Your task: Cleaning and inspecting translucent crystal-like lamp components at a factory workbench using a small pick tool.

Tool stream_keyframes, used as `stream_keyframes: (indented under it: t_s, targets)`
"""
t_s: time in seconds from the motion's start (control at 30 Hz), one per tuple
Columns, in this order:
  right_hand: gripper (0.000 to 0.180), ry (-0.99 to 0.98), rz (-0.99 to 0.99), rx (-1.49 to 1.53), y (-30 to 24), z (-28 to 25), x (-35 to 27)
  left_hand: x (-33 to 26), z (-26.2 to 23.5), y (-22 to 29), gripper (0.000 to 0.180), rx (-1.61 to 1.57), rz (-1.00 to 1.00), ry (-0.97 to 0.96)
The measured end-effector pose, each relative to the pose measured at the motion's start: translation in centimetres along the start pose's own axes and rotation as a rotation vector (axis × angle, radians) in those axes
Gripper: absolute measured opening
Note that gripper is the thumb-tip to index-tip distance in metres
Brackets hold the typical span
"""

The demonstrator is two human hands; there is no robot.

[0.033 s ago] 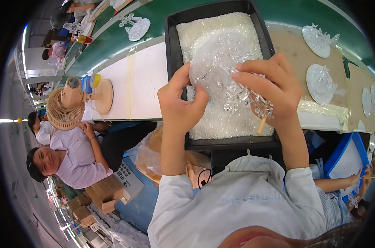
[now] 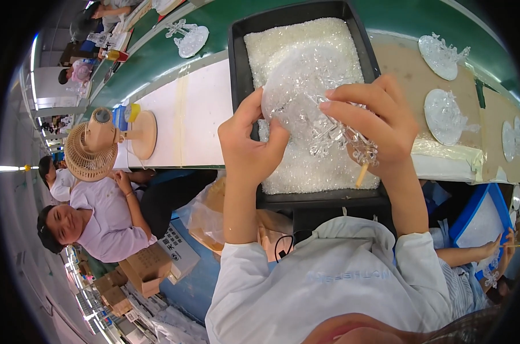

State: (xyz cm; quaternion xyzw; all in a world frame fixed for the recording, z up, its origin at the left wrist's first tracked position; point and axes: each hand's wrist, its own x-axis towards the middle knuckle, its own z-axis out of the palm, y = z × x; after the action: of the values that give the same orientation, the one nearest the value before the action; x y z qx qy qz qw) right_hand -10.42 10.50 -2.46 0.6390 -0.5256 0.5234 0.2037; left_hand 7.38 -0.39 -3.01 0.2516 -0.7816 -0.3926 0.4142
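A round whitish disc [image 2: 294, 69] with clear, glittering pieces on it is held over a black tray [image 2: 238, 74] of white translucent granules [image 2: 311, 176]. My left hand [image 2: 251, 140] pinches the disc's left edge between thumb and fingers. Over its right side, my right hand [image 2: 380, 120] is closed, thumb hidden, on a clear branched ornament [image 2: 328, 136] that sits against the disc. Below the right palm pokes a short yellowish stick [image 2: 362, 175]; its other end is hidden.
Similar discs with clear ornaments lie on the brown board [image 2: 397, 57] at right and on the green bench [image 2: 214, 34]. A beige fan [image 2: 93, 143] stands left. One co-worker [image 2: 108, 215] sits at left; another's hands [image 2: 498, 252] work by a blue tray [image 2: 458, 229].
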Motion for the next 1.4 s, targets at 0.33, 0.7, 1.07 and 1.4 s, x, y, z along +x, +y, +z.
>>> stream_keyframes:
  t_s: [0.33, 0.7, 1.07, 1.4]
  targets:
    - [0.036, -0.025, -0.046, 0.031, -0.7, -0.4, 0.3, 0.3, 0.9, 1.8, 0.033, -0.292, -0.106, 0.101]
    - [0.033, -0.035, -0.242, -0.032, -1.2, 0.4, 0.1, 0.6, -0.2, 1.3, 0.018, -0.131, -0.322, -0.041]
    - [0.032, -0.114, -0.134, -0.015, -1.2, -0.3, 0.3, 1.9, -1.1, 3.1, 0.031, 0.161, -0.089, -0.12]
    - [0.029, -0.163, -0.106, -0.026, -1.1, 0.9, 0.3, 29.3, -5.4, -21.3, 0.052, 0.886, 0.124, 0.034]
